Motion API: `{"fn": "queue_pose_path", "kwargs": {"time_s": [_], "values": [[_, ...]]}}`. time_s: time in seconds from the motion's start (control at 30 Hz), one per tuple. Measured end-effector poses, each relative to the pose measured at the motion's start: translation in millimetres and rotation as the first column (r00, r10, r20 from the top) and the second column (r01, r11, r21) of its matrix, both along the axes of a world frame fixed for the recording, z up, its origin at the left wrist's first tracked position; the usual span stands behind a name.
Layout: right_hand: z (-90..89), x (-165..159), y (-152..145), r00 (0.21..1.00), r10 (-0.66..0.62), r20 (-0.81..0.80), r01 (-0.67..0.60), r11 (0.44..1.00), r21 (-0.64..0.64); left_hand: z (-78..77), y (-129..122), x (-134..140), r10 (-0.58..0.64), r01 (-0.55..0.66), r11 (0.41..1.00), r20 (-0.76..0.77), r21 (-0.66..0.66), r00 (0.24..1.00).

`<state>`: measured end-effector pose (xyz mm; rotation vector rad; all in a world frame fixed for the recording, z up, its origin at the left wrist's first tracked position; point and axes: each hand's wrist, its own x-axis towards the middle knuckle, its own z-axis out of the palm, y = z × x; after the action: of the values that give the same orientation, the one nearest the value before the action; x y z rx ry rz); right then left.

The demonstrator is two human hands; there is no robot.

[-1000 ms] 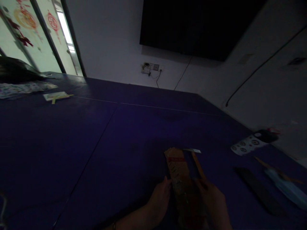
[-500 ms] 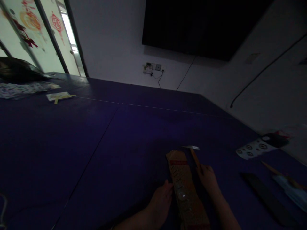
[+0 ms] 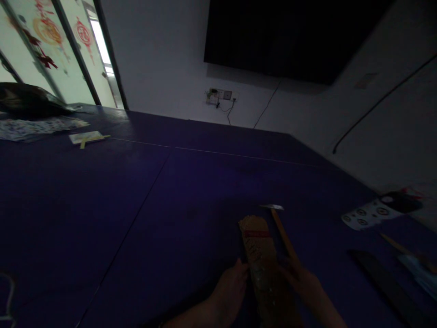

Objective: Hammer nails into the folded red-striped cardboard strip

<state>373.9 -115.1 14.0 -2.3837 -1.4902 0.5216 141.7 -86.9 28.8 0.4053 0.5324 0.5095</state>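
Note:
A long, narrow piece of brown cardboard (image 3: 261,259) with a red band near its far end lies before me on the dark blue tabletop. My left hand (image 3: 230,287) grips its left edge, thumb and fingers closed together. To the right of the cardboard, a hammer (image 3: 284,233) with a slim wooden handle and a small metal head points away from me. Around the lower part of that handle, my right hand (image 3: 302,280) is closed, and its fingertips reach the cardboard's right edge. Dim light hides details of the fingers.
On the right lie a dark flat bar (image 3: 382,282), a wooden-handled tool (image 3: 398,243), a light blue item (image 3: 418,273) and a patterned white holder (image 3: 372,214). Farther left are a small white pad (image 3: 87,137), patterned cloth (image 3: 41,127) and a black bag (image 3: 32,101).
My right hand has moved lower along the hammer handle and toward the cardboard, so more handle shows. The left hand stays at the cardboard's left edge.

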Motion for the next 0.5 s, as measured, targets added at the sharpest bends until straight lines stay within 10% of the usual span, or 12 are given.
{"fn": "queue_pose_path", "kwargs": {"time_s": [0.5], "values": [[6.7,-19.2,15.5,0.995,-0.079,0.060,0.076,0.995,0.057,8.3,15.9,11.4,0.032,-0.034,0.997,0.034,0.067,0.999]]}}
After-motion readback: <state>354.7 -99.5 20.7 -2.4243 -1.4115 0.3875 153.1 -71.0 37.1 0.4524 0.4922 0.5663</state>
